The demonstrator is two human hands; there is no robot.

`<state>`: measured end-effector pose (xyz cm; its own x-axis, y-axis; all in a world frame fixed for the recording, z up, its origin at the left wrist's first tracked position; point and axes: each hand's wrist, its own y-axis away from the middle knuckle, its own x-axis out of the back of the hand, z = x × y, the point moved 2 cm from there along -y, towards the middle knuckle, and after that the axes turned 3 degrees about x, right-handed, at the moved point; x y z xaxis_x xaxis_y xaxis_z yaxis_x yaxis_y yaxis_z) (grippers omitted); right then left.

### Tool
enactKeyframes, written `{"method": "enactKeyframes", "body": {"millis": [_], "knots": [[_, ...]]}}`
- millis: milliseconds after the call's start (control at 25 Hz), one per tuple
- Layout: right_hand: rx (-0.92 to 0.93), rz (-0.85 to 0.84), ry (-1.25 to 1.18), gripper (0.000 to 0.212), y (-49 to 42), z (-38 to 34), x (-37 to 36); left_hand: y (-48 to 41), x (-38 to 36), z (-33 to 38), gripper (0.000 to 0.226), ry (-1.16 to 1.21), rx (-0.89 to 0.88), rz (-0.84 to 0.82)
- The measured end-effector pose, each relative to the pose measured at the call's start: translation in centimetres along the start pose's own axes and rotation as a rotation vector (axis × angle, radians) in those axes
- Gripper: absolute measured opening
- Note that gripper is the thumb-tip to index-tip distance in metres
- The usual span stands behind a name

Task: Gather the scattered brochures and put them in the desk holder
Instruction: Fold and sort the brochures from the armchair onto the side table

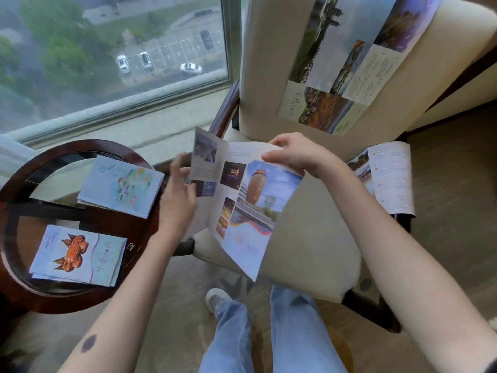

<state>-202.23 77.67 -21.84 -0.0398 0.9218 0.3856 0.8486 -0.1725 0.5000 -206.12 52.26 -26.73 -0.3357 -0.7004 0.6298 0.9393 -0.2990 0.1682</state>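
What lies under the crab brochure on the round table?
Edges of more paper stick out beneath the crab brochure, which lies on the glass-topped table. How many sheets there are, and what they show, is covered.

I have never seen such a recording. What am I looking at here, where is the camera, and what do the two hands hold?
No machine here: a person wears one wide-angle camera on the head, so you look down along their bare arms. The right hand pinches the top edge of an unfolded brochure above a cream armchair. The left hand is at its left edge, too blurred to say whether it grips. On the round glass table lie a crab brochure and a map brochure, both folded. A long brochure hangs over the chair back, and an armrest brochure rests on the chair arm.
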Motion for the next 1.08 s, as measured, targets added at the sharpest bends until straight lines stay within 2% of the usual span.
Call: {"method": "enactKeyframes", "body": {"millis": [120, 240, 360, 440, 600, 720, 840, 920, 1000, 1080], "knots": [[0.052, -0.08, -0.059, 0.017, -0.1, -1.1, -1.6, 0.9, -1.9, 0.7, 0.052, -0.048, -0.105, -0.079], [0.131, -0.209, -0.132, 0.009, 0.2, -1.3, -1.8, 1.0, -2.5, 0.8, 0.033, 0.181, 0.086, -0.112], [0.173, -0.151, -0.069, 0.014, 0.0, -0.7, -1.8, 1.3, -2.1, 0.6, 0.018, 0.372, 0.123, -0.194], [0.2, -0.089, -0.027, 0.015, -0.2, -0.2, -2.0, 1.8, -1.7, 0.8, 0.022, 0.359, 0.096, -0.25], [0.255, 0.017, 0.039, 0.016, -0.5, 0.4, -3.1, 2.5, -1.6, 0.7, 0.037, 0.292, -0.013, -0.205], [0.333, 0.157, 0.182, 0.032, -0.6, 0.3, -3.7, 3.0, -1.8, 0.4, 0.045, 0.344, 0.02, -0.165], [0.384, 0.133, 0.245, 0.047, -0.7, -0.1, -4.0, 3.3, -1.9, -0.1, 0.05, 0.373, 0.038, -0.119], [0.385, 0.071, 0.207, 0.034, -0.8, -0.2, -4.3, 3.4, -2.1, -0.5, 0.038, 0.325, 0.034, -0.061], [0.399, 0.079, 0.139, 0.015, -0.7, -0.3, -4.7, 3.7, -2.2, -0.9, 0.032, 0.311, 0.061, -0.025], [0.428, 0.118, 0.123, 0.011, -0.5, -0.2, -5.4, 4.0, -2.3, -1.0, 0.03, 0.232, 0.043, -0.026]]}}
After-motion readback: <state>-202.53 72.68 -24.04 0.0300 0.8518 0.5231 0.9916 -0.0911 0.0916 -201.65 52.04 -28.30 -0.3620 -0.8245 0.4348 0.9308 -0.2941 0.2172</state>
